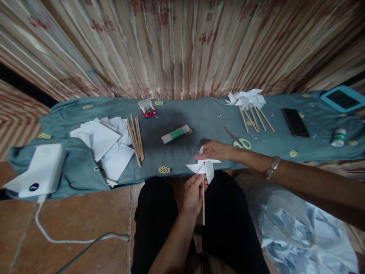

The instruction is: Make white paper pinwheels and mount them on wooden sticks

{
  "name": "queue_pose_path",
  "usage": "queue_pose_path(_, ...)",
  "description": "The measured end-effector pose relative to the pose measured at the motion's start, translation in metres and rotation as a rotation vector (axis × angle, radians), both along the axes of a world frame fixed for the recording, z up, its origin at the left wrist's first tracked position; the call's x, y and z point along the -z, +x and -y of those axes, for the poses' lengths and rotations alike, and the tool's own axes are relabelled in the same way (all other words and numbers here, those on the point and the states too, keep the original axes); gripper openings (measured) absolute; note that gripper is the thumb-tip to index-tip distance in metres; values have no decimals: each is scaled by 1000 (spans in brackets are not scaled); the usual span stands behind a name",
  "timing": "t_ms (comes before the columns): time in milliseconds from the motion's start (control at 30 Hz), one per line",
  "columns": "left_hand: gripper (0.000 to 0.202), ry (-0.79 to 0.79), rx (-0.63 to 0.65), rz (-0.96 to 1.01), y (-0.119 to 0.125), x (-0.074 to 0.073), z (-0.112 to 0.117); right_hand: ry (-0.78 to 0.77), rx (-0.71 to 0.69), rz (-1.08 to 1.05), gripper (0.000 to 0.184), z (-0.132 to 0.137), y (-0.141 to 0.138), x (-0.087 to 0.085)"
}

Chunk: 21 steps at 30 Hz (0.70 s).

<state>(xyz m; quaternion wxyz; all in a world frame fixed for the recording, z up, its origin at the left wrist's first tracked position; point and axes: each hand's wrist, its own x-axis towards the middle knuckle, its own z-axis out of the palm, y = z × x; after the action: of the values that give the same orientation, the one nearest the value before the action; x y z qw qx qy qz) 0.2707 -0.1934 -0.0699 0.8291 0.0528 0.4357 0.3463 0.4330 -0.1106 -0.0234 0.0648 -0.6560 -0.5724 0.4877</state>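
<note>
A white paper pinwheel (209,167) with a metal pin at its centre is held over my lap, at the near edge of the cloth. My left hand (193,195) grips it from below, just under the blades, where its wooden stick (203,209) hangs down. Behind the blades, my right hand (213,150) has its fingers closed on the upper blade. Beyond the hands lie a glue stick (175,134) and green-handled scissors (242,143). Several other pinwheels (247,99) rest together at the back right, sticks towards me.
On the left are paper sheets (104,139), loose wooden sticks (136,139), a red pin box (147,109) and a white power bank (47,171) with a cable. A phone (295,122), a small bottle (338,137) and a blue-framed tablet (343,99) lie right. Below is a paper-filled plastic bag (299,228).
</note>
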Motion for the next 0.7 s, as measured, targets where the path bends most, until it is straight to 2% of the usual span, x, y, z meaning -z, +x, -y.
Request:
queue_pose_path(367, 33, -18, 5, 4, 0, 0, -1, -53, 0, 57, 55, -1, -1, -4)
queue_pose_path(567, 34, -4, 29, 54, -2, -2, -1, -66, 129, -56, 60, 7, 1, -9)
queue_pose_path(700, 32, 21, 43, 87, -4, -6, -1, -11, 229, -119, 58, 18, 8, -18)
